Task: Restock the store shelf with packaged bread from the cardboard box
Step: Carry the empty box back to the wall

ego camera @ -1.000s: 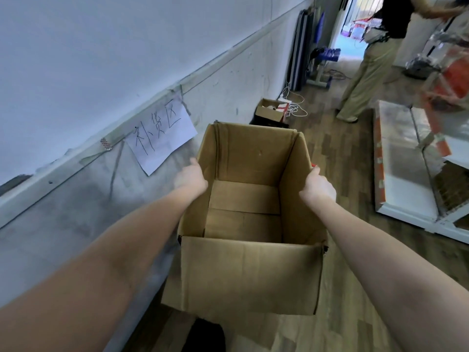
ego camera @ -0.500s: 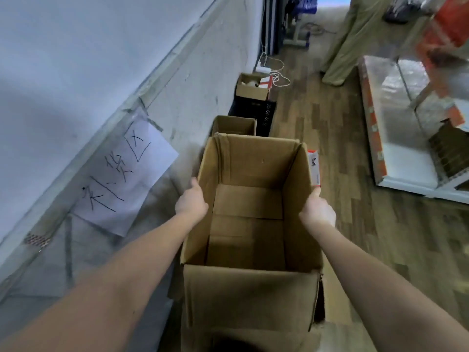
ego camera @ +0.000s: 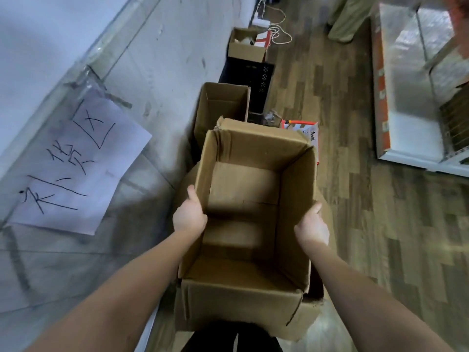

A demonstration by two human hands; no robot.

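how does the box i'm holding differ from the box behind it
The held box is gripped at its side walls by the left hand and right hand; the far box stands untouched by the wall. The held box shows a bare bottom; the far box's bottom is hidden. Both are open brown cardboard.

Three cardboard boxes (ego camera: 241,295) (ego camera: 220,102) (ego camera: 243,50), two hands (ego camera: 189,215) (ego camera: 312,226)

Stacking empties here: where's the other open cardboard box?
Head view: the other open box stands by the left wall, just beyond the held box, with the black crate just past it.
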